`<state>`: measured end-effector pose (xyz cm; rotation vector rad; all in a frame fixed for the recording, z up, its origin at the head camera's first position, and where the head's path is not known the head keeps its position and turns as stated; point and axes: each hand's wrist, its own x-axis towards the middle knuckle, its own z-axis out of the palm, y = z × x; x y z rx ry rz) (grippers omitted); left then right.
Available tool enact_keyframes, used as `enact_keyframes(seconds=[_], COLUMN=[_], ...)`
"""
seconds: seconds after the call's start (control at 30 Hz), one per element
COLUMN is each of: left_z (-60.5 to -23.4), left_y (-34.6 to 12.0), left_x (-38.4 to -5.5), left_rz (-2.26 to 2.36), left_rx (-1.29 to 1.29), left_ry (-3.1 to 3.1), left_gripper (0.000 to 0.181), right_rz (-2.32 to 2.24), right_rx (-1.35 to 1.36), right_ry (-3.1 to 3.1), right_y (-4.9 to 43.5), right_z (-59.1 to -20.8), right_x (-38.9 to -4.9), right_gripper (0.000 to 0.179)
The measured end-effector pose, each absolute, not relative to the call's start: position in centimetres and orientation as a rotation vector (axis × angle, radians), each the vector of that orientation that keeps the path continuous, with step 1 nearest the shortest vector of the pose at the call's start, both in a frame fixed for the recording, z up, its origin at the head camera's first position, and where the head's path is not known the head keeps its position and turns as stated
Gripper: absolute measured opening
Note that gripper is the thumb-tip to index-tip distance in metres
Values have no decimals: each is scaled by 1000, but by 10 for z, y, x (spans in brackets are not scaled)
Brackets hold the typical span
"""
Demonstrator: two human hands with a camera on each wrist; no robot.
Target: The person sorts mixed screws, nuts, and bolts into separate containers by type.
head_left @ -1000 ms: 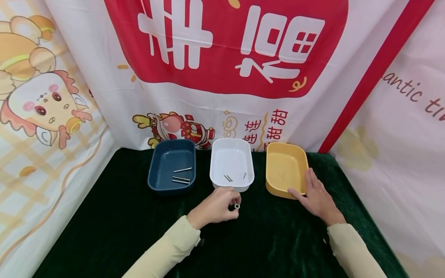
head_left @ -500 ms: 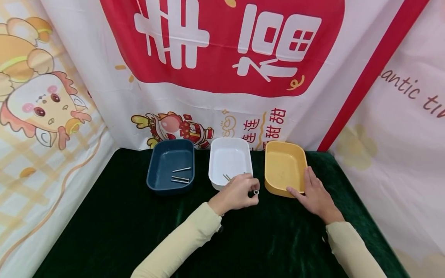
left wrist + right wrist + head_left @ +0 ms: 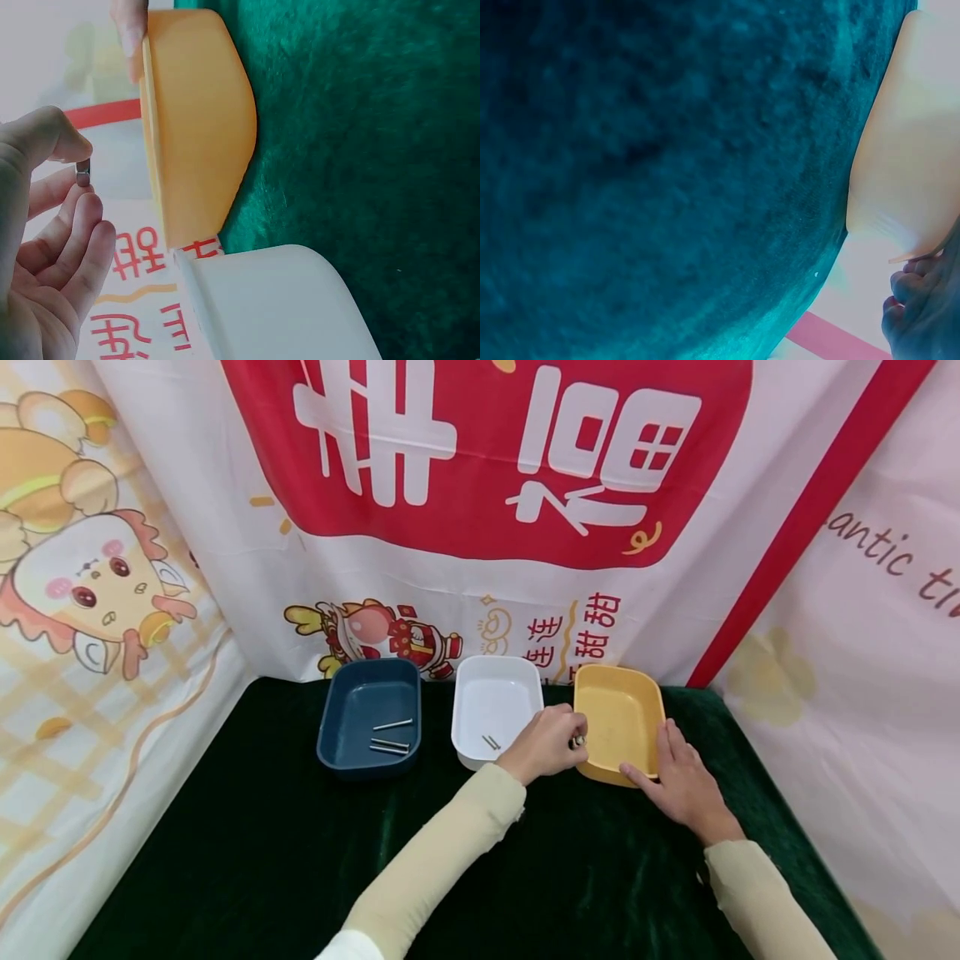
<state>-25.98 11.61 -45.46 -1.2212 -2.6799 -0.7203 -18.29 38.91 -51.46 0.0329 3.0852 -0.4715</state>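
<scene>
My left hand (image 3: 544, 747) pinches a small metal nut (image 3: 83, 173) between thumb and fingertip, its other fingers loosely bent. It is over the near left rim of the yellow box (image 3: 617, 714), with the nut close above that edge in the head view. My right hand (image 3: 686, 783) rests along the yellow box's right side, fingers straight and thumb at the near corner. The white box (image 3: 495, 689) in the middle shows two short screws (image 3: 491, 742); its near right corner is hidden behind my left hand. No pieces show inside the yellow box.
At the left, a dark blue box (image 3: 367, 689) holds several longer screws (image 3: 391, 747). All three boxes stand in a row on a dark green velvet cloth (image 3: 300, 843). A printed curtain (image 3: 480, 547) hangs right behind them.
My left hand has carried the nut rightward and away from me, from in front of the white box to the yellow box's rim. My right hand has stayed at the yellow box.
</scene>
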Motion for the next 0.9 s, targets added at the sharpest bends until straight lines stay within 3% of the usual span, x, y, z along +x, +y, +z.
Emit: enact_keyframes(seconds=[0.5,0.73,0.9], left_z=[-466,-471,-458], left_y=[142,148,140], left_x=[-285,-286,-282], left_rz=[-659,-687,-747], left_rx=[-1231,-1205,-1244], left_ry=[-2772,-2849,-2769], left_gripper=[8,30,29], right_rz=[-394,-395,-383], right_rx=[-6,2,-14], right_ry=[3128,3122,3132], right_y=[389,389,390], right_z=[-515,-517,-516], right_x=[-186,-185,-185], right_gripper=[114,113,113])
